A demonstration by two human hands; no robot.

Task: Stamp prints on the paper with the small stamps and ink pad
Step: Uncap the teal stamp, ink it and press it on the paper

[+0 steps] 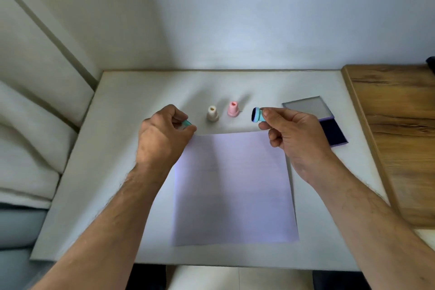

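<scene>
Ink pad (329, 128) open — right hand (294, 139) holds teal stamp (257, 114).

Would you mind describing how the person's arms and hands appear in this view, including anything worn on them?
Both forearms are bare up to the frame's lower edge, with no sleeves in view. The left hand and right hand wear no gloves, and no rings, watch or bracelets can be seen on the fingers or wrists. Hair shows along both forearms. No markings are visible.
</scene>
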